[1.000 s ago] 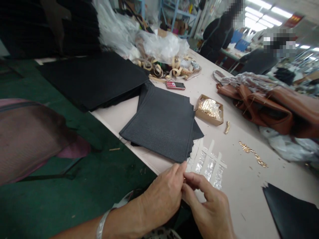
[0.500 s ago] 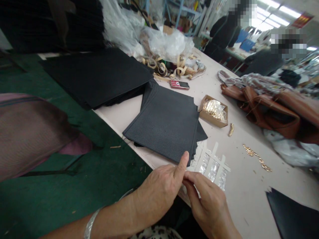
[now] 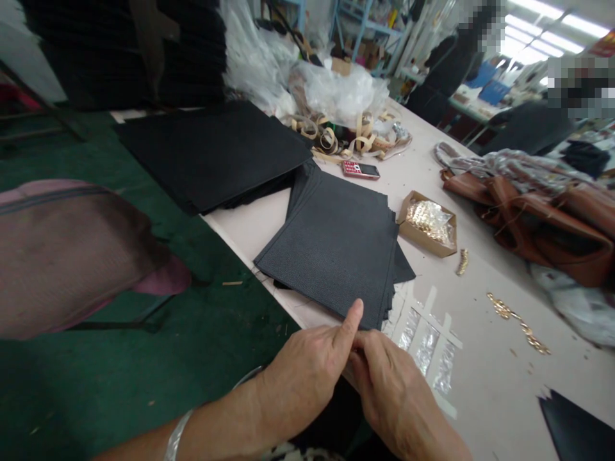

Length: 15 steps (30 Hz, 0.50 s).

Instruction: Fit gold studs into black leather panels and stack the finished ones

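Note:
My left hand [image 3: 307, 368] is at the table's near edge, its thumb raised over the near corner of a black leather panel [image 3: 331, 237]. Its other fingers are curled out of sight. Close against it, my right hand [image 3: 391, 384] is closed in a pinch, the fingertips meeting the left hand. Whatever lies between the hands is hidden. The leather panel tops a fanned stack with stitched-looking edges. Beside the right hand, strips of pale tape [image 3: 432, 342] hold clear plastic on the tabletop.
A larger black stack [image 3: 216, 153] overhangs the table. Around are a red phone [image 3: 360, 170], a cardboard box [image 3: 427, 240] of gold hardware, loose gold chain pieces [image 3: 519, 323], brown leather bags [image 3: 538, 218], black pieces [image 3: 576, 426] and plastic wrap [image 3: 346, 93]. A covered chair [image 3: 81, 256] stands left.
The view has shifted slightly, so the table's things appear farther right. My right hand has turned a little, its knuckles rolling over toward my left hand. The black panels stay in place.

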Available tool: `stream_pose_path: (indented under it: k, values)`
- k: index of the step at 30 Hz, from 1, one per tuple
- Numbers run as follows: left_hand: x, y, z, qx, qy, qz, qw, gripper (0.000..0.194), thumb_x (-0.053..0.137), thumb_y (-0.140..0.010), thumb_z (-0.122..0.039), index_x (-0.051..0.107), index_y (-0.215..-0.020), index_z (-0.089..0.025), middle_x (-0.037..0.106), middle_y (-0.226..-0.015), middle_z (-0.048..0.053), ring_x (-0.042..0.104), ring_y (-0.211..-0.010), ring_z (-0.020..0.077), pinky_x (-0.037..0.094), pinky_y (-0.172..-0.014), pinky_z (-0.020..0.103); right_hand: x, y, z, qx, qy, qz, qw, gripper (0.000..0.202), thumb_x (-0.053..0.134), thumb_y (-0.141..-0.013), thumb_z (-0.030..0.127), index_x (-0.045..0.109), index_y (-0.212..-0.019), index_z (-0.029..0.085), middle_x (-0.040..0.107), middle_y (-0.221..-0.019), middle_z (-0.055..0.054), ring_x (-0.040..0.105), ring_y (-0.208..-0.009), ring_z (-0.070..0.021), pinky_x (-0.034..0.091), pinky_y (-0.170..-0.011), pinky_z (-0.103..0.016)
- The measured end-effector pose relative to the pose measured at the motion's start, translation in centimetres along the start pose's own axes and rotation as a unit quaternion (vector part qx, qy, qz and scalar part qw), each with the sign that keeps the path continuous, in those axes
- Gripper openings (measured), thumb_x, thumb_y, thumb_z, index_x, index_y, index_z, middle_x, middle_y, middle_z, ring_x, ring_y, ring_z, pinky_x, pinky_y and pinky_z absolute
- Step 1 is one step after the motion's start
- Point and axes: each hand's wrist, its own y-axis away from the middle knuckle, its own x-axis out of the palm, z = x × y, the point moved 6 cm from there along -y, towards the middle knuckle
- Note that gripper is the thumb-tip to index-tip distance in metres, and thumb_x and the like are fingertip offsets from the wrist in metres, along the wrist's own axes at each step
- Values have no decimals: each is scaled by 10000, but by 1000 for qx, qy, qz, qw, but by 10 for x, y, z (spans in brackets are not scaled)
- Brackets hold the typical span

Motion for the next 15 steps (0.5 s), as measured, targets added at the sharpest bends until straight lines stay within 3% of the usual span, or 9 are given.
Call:
stream_pose_path:
  k: [5, 10, 13, 15]
  values:
    - [-1, 8, 14, -29, 60, -1, 998, 899, 348, -792, 47, -63, -1556, -189, 653, -1210, 141, 662, -1043, 259, 584, -865, 449, 8, -12, 2, -38, 2, -8, 999, 129, 427, -1000, 193, 557, -1002, 195, 605, -757, -36, 599, -629, -179, 488, -573, -303]
    - [-9, 16, 23, -75, 162, -47, 983, 682, 318, -917, -46, 140, -1549, -231, 652, -1235, 101, 642, -1094, 212, 538, -950, 412, 4, -27, 4, -57, -23, 17, 998, 181, 480, -996, 243, 578, -855, 186, 603, -697, -23, 576, -564, -142, 432, -523, -262]
    - [-15, 22, 31, -176, 266, -80, 944, 529, 395, -938, -136, 374, -1452, -257, 688, -1132, 40, 664, -905, 157, 550, -839, 318, -6, -46, 0, -73, -55, 46, 995, 210, 487, -999, 262, 610, -845, 187, 632, -716, -21, 599, -604, -135, 455, -562, -250]
    - [-13, 27, 38, -272, 365, -85, 886, 471, 517, -895, -208, 472, -1363, -240, 688, -1046, 20, 611, -684, 109, 531, -658, 251, -17, -66, -12, -86, -59, 11, 994, 167, 494, -999, 237, 648, -957, 186, 674, -801, -31, 638, -704, -139, 493, -645, -243]
